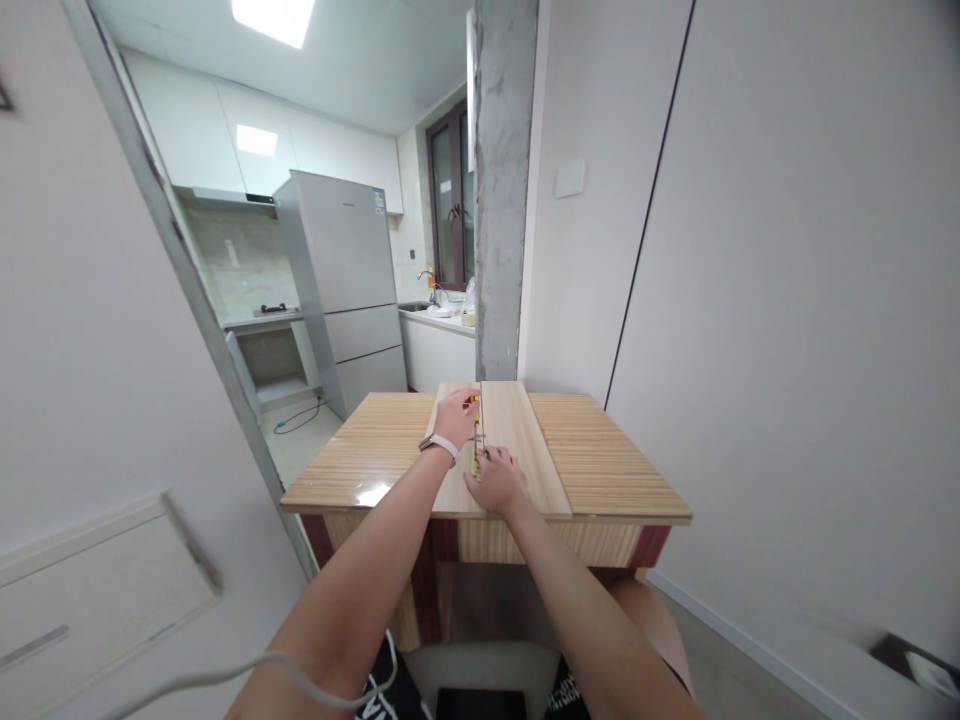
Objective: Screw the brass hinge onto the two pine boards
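Observation:
My left hand (455,418), with a pale band on its wrist, is closed around a slim yellow-and-dark tool (477,401). Below that tool, a thin dark length runs down toward my right hand (501,482). The right hand rests on the pale wooden boards (536,455), its thumb and fingers around a small yellow piece (475,466). Both hands work beside the narrow dark seam between the boards. Small dark parts lie between the hands; they are too tiny to tell apart, and the fingers partly cover them.
Beneath the boards stands a striped wooden table (622,450) with dark red corners. A white cable (262,660) crosses near my left arm. Behind the table are a grey pillar (499,200), a silver fridge (349,250) and a sink counter (442,345). A white wall (787,300) rises at the right.

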The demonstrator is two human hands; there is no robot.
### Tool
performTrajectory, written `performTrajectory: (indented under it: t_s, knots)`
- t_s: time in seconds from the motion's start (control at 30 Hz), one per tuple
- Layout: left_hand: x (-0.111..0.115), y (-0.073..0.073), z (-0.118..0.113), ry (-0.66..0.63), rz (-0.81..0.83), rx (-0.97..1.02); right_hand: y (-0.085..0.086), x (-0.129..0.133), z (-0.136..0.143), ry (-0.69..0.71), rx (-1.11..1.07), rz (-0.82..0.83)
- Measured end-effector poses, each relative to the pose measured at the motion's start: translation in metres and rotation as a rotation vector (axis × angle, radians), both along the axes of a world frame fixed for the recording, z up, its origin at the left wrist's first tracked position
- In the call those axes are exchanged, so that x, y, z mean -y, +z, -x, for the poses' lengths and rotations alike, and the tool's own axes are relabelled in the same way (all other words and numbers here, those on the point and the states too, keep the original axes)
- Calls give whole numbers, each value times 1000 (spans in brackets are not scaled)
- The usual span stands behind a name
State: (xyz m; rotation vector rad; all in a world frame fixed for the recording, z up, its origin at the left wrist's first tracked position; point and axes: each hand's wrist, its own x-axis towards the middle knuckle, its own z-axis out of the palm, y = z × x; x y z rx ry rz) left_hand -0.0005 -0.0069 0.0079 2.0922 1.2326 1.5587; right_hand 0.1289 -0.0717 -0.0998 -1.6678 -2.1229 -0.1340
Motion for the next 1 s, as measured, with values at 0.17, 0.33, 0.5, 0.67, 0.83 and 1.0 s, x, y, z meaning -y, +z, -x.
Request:
performTrajectory:
  t_s: [0.17, 0.33, 0.5, 0.67, 0.83, 1.0]
  knots:
    - [1, 1, -2, 58, -50, 55, 2, 1, 0, -2, 5, 8]
    - [1, 4, -5, 103, -29, 55, 4, 3, 1, -13, 10, 26]
    - [0, 5, -5, 131, -10, 17, 4, 2, 0, -8, 12, 30]
    - [-3, 1, -1, 71, -41, 10, 1, 0, 0, -10, 2, 10]
    - [-3, -2, 1, 40, -31, -22, 1, 0, 0, -2, -6, -3]
    - [1, -4, -2, 76, -65, -10, 3, 2, 0, -4, -2, 4]
